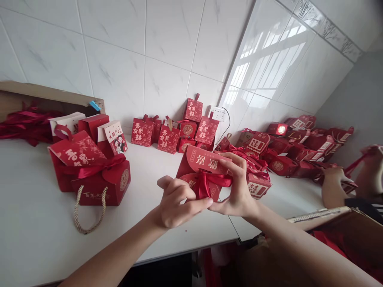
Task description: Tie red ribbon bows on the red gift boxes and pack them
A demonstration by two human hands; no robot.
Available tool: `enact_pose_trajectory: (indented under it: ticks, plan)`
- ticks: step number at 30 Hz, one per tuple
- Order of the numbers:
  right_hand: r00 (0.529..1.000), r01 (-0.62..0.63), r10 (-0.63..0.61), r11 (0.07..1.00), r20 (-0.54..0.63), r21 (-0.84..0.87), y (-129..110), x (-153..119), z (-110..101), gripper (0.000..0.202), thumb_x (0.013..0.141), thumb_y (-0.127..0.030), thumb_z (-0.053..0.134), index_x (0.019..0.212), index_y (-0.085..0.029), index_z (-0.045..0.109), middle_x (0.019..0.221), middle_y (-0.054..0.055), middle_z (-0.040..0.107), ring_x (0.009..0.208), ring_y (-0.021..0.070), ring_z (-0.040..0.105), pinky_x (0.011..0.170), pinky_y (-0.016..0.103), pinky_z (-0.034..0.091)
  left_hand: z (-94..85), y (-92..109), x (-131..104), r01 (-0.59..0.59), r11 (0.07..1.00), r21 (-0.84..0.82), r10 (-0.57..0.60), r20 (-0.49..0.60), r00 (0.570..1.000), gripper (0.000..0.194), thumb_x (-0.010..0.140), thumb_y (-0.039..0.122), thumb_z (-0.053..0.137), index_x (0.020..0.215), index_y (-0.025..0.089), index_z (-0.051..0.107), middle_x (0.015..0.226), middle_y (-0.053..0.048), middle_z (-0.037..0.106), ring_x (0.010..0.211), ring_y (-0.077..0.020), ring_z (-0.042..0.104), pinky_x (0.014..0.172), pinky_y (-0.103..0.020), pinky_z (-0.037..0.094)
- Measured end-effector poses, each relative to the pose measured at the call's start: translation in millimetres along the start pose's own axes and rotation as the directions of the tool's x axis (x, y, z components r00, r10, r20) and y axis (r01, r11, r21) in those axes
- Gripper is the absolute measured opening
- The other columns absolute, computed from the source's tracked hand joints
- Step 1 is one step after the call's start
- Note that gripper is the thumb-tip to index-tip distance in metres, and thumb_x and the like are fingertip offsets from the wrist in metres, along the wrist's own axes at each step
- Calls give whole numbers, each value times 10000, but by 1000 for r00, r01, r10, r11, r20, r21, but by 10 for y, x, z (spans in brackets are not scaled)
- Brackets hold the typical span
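Note:
A red gift box [191, 159] with white characters is held up over the white table [167, 235]. A red ribbon [204, 184] is looped across its front. My left hand [179, 201] has curled fingers at the ribbon's left and lower part, the thumb or finger tip meeting my other hand's thumb. On the box's right side, my right hand [236, 185] grips the box, fingers on top and thumb below. To the left stand a red box with a rope handle [104, 185] and a red box with a ribbon tab [79, 151].
Small red boxes [142, 131] line the tiled wall near a socket [217, 113]. Many boxes [279, 165] are piled right. A carton of ribbons [25, 123] is back left; an open carton [353, 227] is front right. Another person's hand [333, 183] is at far right.

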State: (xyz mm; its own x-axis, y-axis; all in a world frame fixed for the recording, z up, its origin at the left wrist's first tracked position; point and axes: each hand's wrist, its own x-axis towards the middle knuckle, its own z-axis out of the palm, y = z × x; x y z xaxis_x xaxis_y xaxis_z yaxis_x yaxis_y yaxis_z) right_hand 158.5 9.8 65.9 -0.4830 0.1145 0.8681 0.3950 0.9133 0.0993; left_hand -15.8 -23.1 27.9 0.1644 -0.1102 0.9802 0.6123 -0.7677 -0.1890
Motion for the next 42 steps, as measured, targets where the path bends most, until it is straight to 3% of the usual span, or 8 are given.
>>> enact_pose_trajectory:
  ticks: [21,26,42]
  plan:
    - [998,-31,32,999,46,-9,2,-22,13,793,657,-432,691,1295,-191,287,1174,159,366,1127,335,407,861,578,455,27,-10,-2,15,1000,-25,-16,-1,1000,120,840,128,557,845,223,630,539,65,464,623,-104,431,680,-311,263]
    - [997,-59,59,998,49,5,8,-39,18,789,648,-414,700,1289,-205,289,1176,156,358,1133,332,420,806,522,506,45,-11,-27,23,999,-22,-24,-8,1000,115,836,135,558,851,224,629,535,60,468,612,-111,429,673,-315,263]
    - [991,-60,63,998,118,-30,64,-60,49,791,703,-479,660,1310,-190,244,1211,183,358,1174,339,422,810,507,524,84,-48,-118,65,997,-36,-64,25,998,111,858,150,532,851,205,628,568,51,502,618,-112,443,663,-310,260]
